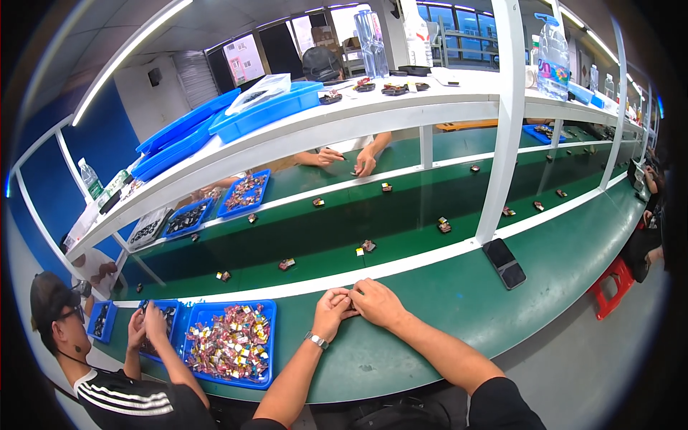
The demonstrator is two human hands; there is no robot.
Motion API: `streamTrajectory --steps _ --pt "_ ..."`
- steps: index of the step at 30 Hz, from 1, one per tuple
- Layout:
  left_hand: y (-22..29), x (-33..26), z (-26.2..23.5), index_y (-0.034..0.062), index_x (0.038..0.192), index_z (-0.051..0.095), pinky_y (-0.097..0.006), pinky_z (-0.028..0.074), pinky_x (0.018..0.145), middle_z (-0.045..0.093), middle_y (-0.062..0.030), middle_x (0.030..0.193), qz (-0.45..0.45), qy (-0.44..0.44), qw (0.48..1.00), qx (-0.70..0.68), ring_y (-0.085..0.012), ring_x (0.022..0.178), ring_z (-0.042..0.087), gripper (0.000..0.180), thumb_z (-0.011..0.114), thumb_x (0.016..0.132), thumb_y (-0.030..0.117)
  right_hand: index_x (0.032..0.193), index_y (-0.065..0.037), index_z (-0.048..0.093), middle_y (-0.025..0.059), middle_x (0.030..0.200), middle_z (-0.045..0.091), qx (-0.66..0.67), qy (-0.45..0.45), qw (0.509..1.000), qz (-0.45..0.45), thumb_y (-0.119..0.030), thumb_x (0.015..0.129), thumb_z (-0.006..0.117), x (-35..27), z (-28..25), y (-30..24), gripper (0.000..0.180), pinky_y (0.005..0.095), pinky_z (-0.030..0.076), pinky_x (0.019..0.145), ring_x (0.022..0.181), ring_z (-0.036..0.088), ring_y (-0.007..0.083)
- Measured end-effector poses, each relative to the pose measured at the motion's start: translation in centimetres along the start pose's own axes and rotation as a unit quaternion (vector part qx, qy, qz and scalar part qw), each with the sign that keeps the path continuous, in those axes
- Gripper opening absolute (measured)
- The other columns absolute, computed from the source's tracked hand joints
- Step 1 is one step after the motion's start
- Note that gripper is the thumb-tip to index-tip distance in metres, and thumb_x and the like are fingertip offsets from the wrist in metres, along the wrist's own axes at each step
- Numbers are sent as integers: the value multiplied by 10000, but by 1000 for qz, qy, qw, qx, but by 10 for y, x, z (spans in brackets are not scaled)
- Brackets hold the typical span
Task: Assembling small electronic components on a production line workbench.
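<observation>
At the far left a co-worker [107,373] in a dark shirt with white stripes sits at the green desk [459,301], both hands over a small blue tray [166,315]. Just beside it lies a larger blue tray [261,309] heaped with small, many-coloured parts [229,340]. To the right of that tray the person's left hand [331,312], with a watch [316,340] on its wrist, meets the right hand [378,302] at the desk's near edge; the fingertips of both are pinched together on a small part [351,296], too tiny and too hidden by the fingers to make out. Both grips are closed around it, the hands touching each other. Beyond them a white strip borders a darker green belt [344,222], where small parts lie scattered, well apart from one another. Further right a dark phone [504,263] lies flat on the desk near a white post [502,122]. Across the belt another person's hands [347,159] rest on the far side, under a white shelf [373,107] carrying blue bins and clear bottles. At the far right a red stool [613,283] stands on the floor.
</observation>
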State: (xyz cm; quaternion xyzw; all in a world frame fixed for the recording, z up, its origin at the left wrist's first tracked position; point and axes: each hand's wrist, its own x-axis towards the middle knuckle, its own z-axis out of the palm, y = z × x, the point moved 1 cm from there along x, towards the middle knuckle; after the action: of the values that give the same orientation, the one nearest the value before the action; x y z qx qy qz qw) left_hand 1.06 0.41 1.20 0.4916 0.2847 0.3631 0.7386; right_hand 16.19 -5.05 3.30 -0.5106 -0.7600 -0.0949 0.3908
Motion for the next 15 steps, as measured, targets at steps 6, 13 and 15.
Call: streamTrajectory --steps 6,13,15 --pt "-10 4 -6 8 1087 488 -343 593 729 662 -110 983 27 49 997 61 -179 855 669 151 534 946 34 921 -63 648 84 982 607 56 37 998 20 -77 752 700 0 -5 -11 177 357 539 732 873 607 267" --pt "-9 5 2 9 1164 446 -324 596 755 653 -150 1060 45 33 995 77 -192 898 667 234 523 943 7 1029 -35 692 86 979 674 349 -30 875 335 -40 762 729 -3 12 11 269 302 537 735 791 648 167" --pt "-8 5 -1 25 1255 404 -365 590 813 585 -173 1214 37 7 995 98 -221 1003 636 332 513 942 6 985 -20 700 93 970 695 305 -75 882 352 -34 766 721 5 6 11 221 294 542 744 844 675 162"
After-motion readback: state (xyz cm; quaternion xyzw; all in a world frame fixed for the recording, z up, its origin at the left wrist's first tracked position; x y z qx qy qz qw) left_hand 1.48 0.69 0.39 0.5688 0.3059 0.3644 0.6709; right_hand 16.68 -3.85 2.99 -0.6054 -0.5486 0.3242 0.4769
